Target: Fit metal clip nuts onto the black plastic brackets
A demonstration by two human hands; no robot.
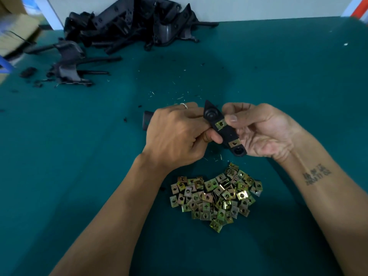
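Two hands' grips pinching one black bracket (224,129) between them: left hand (175,134), right hand (260,128).

Only writing in sight: a small dark tattoo (316,176) on the inner forearm of the right arm, just below the wrist. Two short lines, upper one characters, lower one looks like digits. Too blurred to read either. Nothing legible on the cardboard box (15,30) at far left.
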